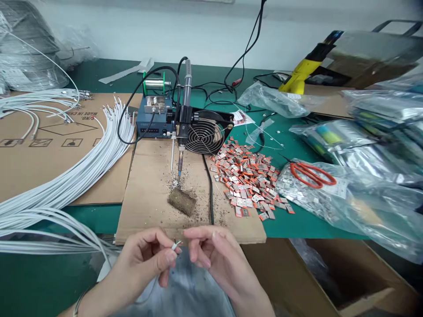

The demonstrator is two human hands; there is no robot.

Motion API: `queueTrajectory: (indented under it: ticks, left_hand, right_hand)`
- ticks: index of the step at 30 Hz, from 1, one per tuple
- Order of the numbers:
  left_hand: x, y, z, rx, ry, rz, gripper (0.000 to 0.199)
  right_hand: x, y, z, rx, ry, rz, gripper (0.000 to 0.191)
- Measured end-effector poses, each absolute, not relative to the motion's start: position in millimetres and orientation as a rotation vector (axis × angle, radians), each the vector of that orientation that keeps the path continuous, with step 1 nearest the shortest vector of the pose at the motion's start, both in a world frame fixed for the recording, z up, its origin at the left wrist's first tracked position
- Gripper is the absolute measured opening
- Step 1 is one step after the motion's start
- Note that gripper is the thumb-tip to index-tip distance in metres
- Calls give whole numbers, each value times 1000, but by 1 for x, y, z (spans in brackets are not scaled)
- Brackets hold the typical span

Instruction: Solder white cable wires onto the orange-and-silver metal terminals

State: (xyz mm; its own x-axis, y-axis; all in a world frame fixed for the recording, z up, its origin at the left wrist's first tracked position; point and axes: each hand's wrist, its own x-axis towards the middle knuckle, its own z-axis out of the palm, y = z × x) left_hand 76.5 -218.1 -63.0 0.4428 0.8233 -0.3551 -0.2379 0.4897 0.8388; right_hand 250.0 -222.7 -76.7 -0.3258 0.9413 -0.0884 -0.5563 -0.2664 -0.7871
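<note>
Left hand pinching a thin white cable with a stripped end, in front of the green bench.
The cable's tip and long axis point toward two o'clock; just beside it the right hand is loosely spread, gripping nothing I can see. From the hands, at two o'clock, a clear plastic bag holds small silvery pieces; at three sits an open brown cardboard box; at eleven, a flat brown cardboard sheet reads "MADE IN CH…".

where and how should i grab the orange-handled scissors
Probably best by the orange loops of the scissors, right hand coming from the near right: the loops face that way atop the plastic bag, while the blades point away and to the left.
</note>
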Motion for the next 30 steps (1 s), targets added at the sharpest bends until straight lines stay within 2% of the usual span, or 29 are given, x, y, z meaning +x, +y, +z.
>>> queueTrajectory:
  ticks: [5, 9, 13, 20, 26, 30]
  left_hand:
    - [77, -217, -63, 816, 878, 767, 28]
    - [79, -215, -63, 814, 894, 741, 26]
    - [79, -214, -63, 818, 911, 734, 25]
    - [68, -214, -52, 829, 1063, 734, 31]
    - [66, -214, -49, 803, 1069, 783, 28]
    - [61, -210, -52, 861, 1117, 794, 24]
  right_hand:
    - [253, -227, -78, -786, -998, 1639, 30]
    - [260, -232, -71, -1053, -1265, 1307, 16]
    - [278, -232, -62, -1140, -1547, 1011, 8]
    - [339, -207, -54, -1674, -1815, 165, 11]
    - [343, -170, -49, -1823, -2249, 91, 9]
    - [342, -154, -50, -1740, -2360, 60, 13]
